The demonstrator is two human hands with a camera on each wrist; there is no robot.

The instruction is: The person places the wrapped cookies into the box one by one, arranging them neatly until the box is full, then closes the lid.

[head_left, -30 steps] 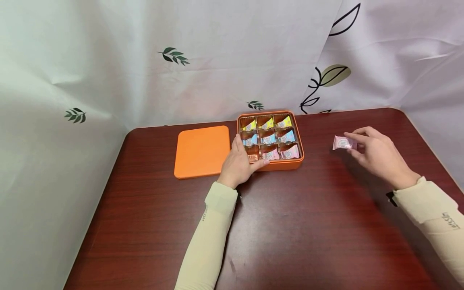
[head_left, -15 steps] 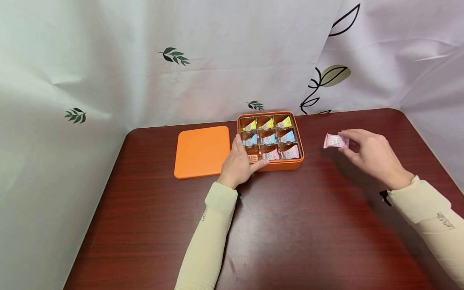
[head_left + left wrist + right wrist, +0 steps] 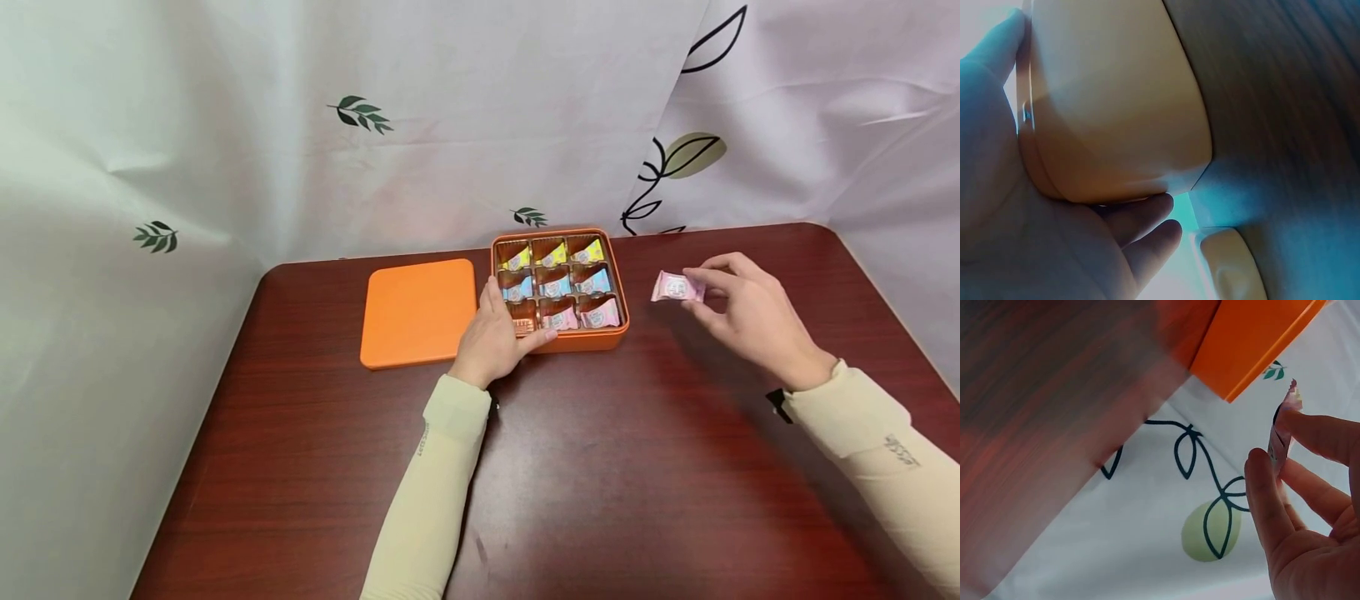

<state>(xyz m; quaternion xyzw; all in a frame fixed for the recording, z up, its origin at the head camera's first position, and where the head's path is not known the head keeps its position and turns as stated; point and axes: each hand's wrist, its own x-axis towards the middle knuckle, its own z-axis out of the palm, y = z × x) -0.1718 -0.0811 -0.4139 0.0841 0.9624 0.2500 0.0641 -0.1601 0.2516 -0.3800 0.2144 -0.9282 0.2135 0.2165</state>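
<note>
In the head view, my right hand (image 3: pixel 753 315) pinches a pink-wrapped candy (image 3: pixel 672 287) between thumb and fingers, above the table to the right of an orange box (image 3: pixel 592 342). The right wrist view shows this candy (image 3: pixel 1280 440) edge-on at the fingertips. My left hand (image 3: pixel 489 340) rests against the box's front left corner, thumb along the front rim and fingers along the left side. Inside the divided tray lie yellow candies (image 3: pixel 551 253) at the back, blue candies (image 3: pixel 555 285) in the middle and pink candies (image 3: pixel 600 314) in front. The front left compartment shows a ribbed orange-brown bottom.
An orange lid (image 3: pixel 418 312) lies flat on the table to the left of the box. The dark red wooden table (image 3: pixel 585 483) has a white patterned curtain (image 3: pixel 450 167) behind it and at both sides.
My right hand has moved left with the pink candy, closer to the box. My left hand, the box and the lid have stayed in place.
</note>
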